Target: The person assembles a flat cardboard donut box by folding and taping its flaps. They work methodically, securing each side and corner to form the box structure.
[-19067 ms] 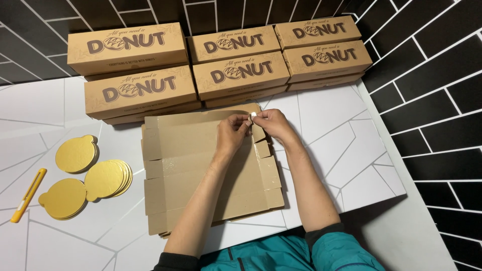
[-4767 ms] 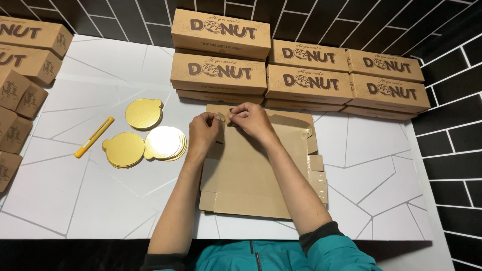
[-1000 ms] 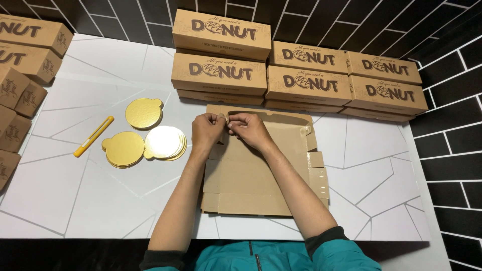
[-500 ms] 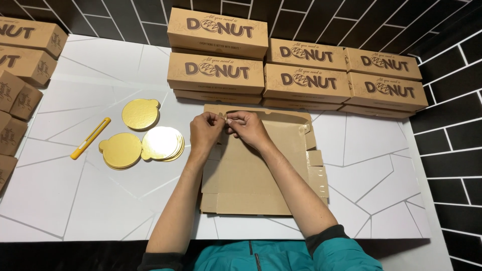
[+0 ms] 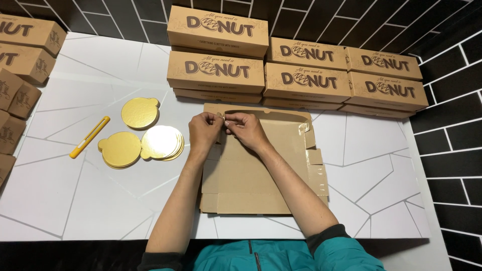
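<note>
Hands: two point(image 5: 205, 131) point(image 5: 244, 128) (both pinching) on one flat carton point(image 5: 261, 170).

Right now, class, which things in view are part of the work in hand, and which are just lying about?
In hand: left hand, right hand, flat cardboard box blank.

Lying about: gold discs, yellow cutter, stacked printed boxes.

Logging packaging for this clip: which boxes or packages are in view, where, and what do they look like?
Stacked printed boxes: table's far edge, long, flat, tan, dark brown lettering.
Side boxes: left edge, same tan, partly cut off.
Flat unfolded box: centre, plain brown cardboard; left hand and right hand pinch its far edge.
</note>
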